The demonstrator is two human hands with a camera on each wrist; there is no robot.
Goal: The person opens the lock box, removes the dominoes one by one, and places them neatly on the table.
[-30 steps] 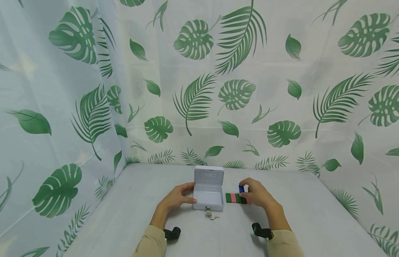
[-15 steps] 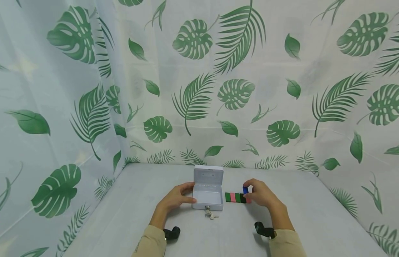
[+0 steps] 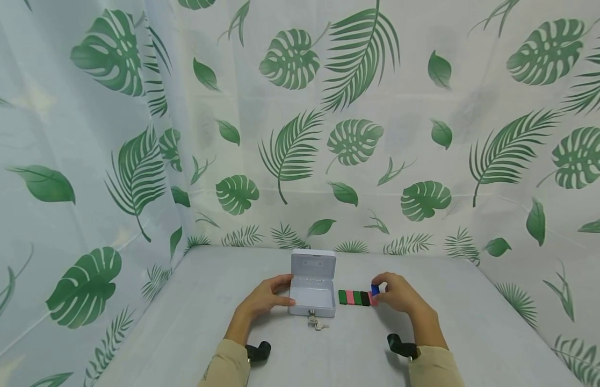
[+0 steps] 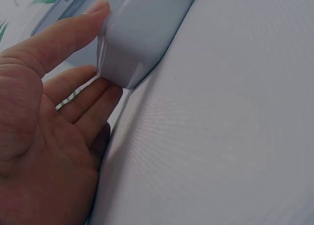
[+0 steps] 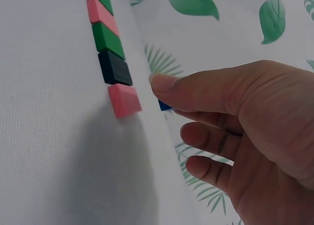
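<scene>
A light grey cash box [image 3: 312,310] stands on the table with its lid [image 3: 313,267] raised and a key in its front lock. My left hand [image 3: 262,296] holds its left side. In the left wrist view the thumb lies at the rim of the box [image 4: 147,28] and the fingertips touch the lower wall. Thumb and fingers of my right hand [image 3: 398,293] pinch a blue block [image 3: 375,289] above the right end of a row of blocks. The right wrist view hides most of this block behind the thumb. The row holds green, pink and black blocks [image 5: 115,68], ending in a pink block [image 5: 124,100].
A second key [image 3: 321,325] hangs from the ring in front of the box. The white table [image 3: 222,269] runs back to a leaf-patterned curtain [image 3: 290,150], which also covers the sides. Each wrist wears a black camera mount [image 3: 401,346].
My right hand has moved right along the row with the blue block, from above the black block to above the end pink one. My left hand stays at the box.
</scene>
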